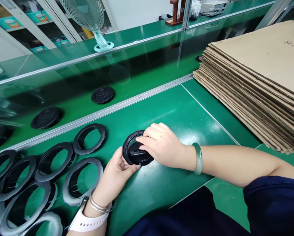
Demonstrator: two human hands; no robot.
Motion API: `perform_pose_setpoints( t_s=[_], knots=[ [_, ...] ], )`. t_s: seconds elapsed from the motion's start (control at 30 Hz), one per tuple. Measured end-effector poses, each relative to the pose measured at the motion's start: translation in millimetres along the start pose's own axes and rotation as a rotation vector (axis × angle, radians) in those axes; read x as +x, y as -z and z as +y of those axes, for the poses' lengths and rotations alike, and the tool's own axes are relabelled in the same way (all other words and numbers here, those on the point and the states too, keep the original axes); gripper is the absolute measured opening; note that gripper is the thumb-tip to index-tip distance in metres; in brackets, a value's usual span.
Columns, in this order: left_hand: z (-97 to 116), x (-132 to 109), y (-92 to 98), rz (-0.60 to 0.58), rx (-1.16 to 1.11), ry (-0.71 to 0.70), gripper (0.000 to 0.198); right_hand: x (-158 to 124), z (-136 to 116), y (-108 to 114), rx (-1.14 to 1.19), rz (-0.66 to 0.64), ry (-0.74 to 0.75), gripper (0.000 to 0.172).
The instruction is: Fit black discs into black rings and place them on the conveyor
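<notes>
A black round plastic part (135,157) with a raised rim is held over the green table, its inside turned up toward me. Inside the rim lies a dark inner piece with a narrow bar; part of it is covered by my fingers. From below and the left, my left hand (119,170) grips the rim with its fingers under it. My right hand (160,144) is closed over the right side, fingertips reaching inside the rim. Several loose black rings (101,141) lie on the table left of my left hand.
Black round discs (102,95) sit on the green conveyor strip beyond a metal rail (147,95). A tall stack of flat cardboard (255,59) stands at the right. Behind the clear panel is a small fan (102,41) on a shelf.
</notes>
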State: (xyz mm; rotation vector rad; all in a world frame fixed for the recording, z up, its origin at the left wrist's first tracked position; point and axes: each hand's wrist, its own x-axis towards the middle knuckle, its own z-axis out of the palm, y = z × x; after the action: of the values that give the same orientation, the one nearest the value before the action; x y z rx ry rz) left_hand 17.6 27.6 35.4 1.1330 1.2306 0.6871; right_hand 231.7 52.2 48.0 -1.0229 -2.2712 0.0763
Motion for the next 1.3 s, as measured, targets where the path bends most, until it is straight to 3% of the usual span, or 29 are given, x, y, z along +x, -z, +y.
perform_pose_setpoints(
  t_s=[0.27,0.5,0.77,0.93,1.2,1.3],
  knots=[
    [-1,-2,0.7,-0.028,-0.015,-0.005,0.056,0,8,-11,0.221,0.047,-0.127,0.012],
    [-5,0,0.6,-0.003,-0.038,-0.004,0.063,0,10,-17,0.307,0.059,-0.103,0.012],
    [-7,-1,2.3,0.003,-0.047,-0.015,0.063,-1,7,-15,0.192,0.029,-0.097,0.018],
    [-8,-1,3.3,-0.016,-0.054,-0.019,0.065,-2,7,-13,0.105,0.004,-0.037,0.014],
    [-11,2,3.7,0.016,-0.085,-0.038,0.069,-2,3,-10,0.005,-0.126,0.027,0.033],
    [-12,2,3.4,0.012,-0.087,-0.033,0.067,-2,0,-8,-0.028,-0.129,0.064,0.029]
  ],
)
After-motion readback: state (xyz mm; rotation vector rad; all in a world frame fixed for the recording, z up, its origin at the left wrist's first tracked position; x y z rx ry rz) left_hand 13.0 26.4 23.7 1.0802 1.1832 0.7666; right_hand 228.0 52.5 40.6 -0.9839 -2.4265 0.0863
